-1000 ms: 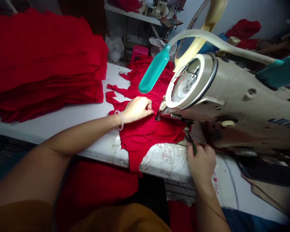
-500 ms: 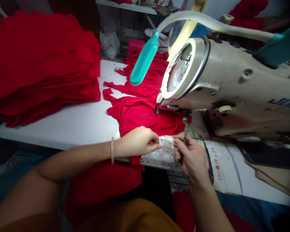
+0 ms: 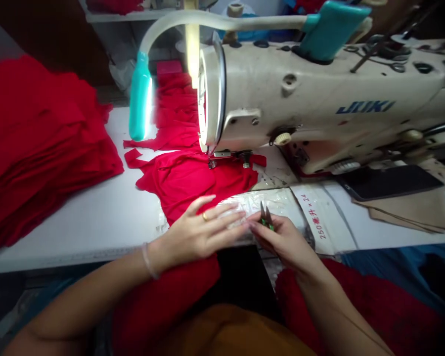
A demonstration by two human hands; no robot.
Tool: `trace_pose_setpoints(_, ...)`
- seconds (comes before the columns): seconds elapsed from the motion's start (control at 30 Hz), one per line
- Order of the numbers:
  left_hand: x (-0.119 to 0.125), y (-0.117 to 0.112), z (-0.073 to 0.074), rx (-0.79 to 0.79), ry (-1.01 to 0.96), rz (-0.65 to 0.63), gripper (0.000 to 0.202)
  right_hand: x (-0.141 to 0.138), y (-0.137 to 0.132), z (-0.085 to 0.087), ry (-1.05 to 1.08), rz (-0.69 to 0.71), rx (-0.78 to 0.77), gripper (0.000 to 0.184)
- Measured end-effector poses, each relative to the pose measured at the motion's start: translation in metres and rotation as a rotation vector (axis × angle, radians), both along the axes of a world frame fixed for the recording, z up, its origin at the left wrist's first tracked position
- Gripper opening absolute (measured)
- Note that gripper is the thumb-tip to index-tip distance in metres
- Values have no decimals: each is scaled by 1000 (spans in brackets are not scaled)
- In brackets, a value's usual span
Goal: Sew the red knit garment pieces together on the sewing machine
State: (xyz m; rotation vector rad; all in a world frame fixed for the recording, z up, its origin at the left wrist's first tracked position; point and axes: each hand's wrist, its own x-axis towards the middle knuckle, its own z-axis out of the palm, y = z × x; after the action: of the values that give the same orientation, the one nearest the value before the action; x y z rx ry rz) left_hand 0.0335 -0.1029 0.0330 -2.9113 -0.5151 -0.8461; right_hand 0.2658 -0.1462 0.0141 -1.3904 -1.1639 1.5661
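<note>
My left hand, with a ring on one finger, is stretched out flat over the front edge of the table, its fingers apart. Its fingertips reach close to my right hand, which is closed around small thread snips with green near the blades; the two points stick up, slightly parted. Beyond my left hand, red fabric lies under the presser foot of the sewing machine. Whether the fabric touches my left fingers is hard to tell.
A tall stack of red fabric stands at the left. A lit teal lamp hangs beside the machine head. To the right, a dark phone-like slab rests on brown card. More red cloth hangs near my lap.
My left hand has gone from a pinch to outstretched fingers. The snips in my right hand now show, points up. The camera view has turned to the right.
</note>
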Motion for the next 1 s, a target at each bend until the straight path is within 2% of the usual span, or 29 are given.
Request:
trace_pose_setpoints(0.1, 15, 24, -7, -270, 22, 68, 26, 15, -3, 8, -224, 75, 131, 35)
trace_pose_setpoints(0.17, 20, 35, -10, -486, -8, 109, 21, 29, 4, 10, -375, 14, 205, 34)
trace_pose_setpoints(0.3, 19, 45, -10, -898, -167, 239, 18, 55, 26, 8, -813, -334, 387, 33)
trace_pose_setpoints(0.37, 17, 48, -9, -1072, -228, 295, 20, 58, 31, 7, -965, -519, 454, 36)
trace_pose_setpoints(0.4, 16, 50, -8, -1144, -255, 312, 22, 54, 31, 7, -937, -551, 450, 39)
trace_pose_setpoints(0.43, 15, 51, -7, -1207, -283, 325, 24, 47, 29, 7, -826, -525, 409, 41)
trace_pose_setpoints(0.57, 14, 54, -3, -1374, -395, 337, 30, 4, 14, 5, -32, -117, -35, 52)
trace_pose_setpoints(0.67, 14, 55, 1, -1437, -445, 336, 31, -21, 11, 1, 335, -30, -286, 51)
trace_pose_setpoints(0.83, 13, 53, 6, -1486, -445, 310, 30, -28, 25, 2, 577, -13, -356, 45)
trace_pose_setpoints(1.0, 14, 52, 9, -1500, -456, 299, 27, -33, 32, 5, 593, 25, -288, 41)
